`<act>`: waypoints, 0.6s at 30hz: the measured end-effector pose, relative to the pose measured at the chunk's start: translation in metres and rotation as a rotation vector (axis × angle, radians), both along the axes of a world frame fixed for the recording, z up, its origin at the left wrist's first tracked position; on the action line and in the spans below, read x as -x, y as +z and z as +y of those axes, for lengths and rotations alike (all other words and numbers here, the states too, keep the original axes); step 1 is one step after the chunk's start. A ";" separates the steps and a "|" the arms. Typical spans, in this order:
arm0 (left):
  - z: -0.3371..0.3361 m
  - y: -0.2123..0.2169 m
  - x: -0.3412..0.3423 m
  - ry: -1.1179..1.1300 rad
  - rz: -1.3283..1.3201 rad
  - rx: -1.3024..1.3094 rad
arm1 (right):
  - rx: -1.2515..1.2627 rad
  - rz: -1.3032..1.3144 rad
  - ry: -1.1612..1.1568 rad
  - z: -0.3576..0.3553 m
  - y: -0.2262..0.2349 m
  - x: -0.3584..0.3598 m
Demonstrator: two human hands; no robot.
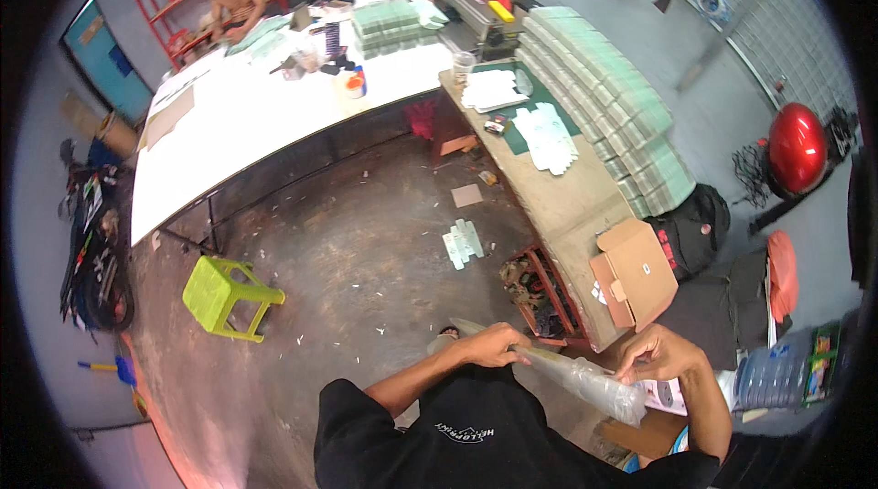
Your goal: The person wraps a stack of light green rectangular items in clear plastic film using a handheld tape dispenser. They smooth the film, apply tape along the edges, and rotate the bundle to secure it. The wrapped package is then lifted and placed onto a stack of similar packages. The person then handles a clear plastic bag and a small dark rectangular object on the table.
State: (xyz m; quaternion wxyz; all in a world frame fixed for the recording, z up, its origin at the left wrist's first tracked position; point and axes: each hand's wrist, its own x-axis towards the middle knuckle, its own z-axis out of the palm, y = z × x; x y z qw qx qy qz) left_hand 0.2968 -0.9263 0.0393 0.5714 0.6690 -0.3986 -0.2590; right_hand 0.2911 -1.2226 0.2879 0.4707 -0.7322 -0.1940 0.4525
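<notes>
A long bundle of clear plastic (585,379), like a roll or folded bag, slants across the front of my body. My left hand (497,345) is closed on its left end. At the other end, the fingers of my right hand (660,354) pinch the plastic's upper edge. An open brown cardboard box (636,274) stands on the bench corner just beyond my right hand. Below that hand, partly covered by my forearm, is another brown carton (645,439).
A brown workbench (585,187) runs along the right, beside tall stacks of pale green printed sheets (613,96). A green stool (224,297) stands on the floor at left. Another person (238,4) sits behind the white table (247,123). A large water bottle (773,375) lies at right.
</notes>
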 end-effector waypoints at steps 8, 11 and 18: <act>0.033 -0.003 0.018 0.134 0.063 0.023 | 0.125 -0.419 -0.111 0.036 0.008 -0.021; 0.026 0.000 0.017 0.189 0.083 0.013 | 0.305 -0.748 0.069 0.055 0.052 -0.017; 0.027 0.026 0.011 0.268 -0.020 0.113 | -0.044 -0.869 -0.043 0.055 0.125 -0.008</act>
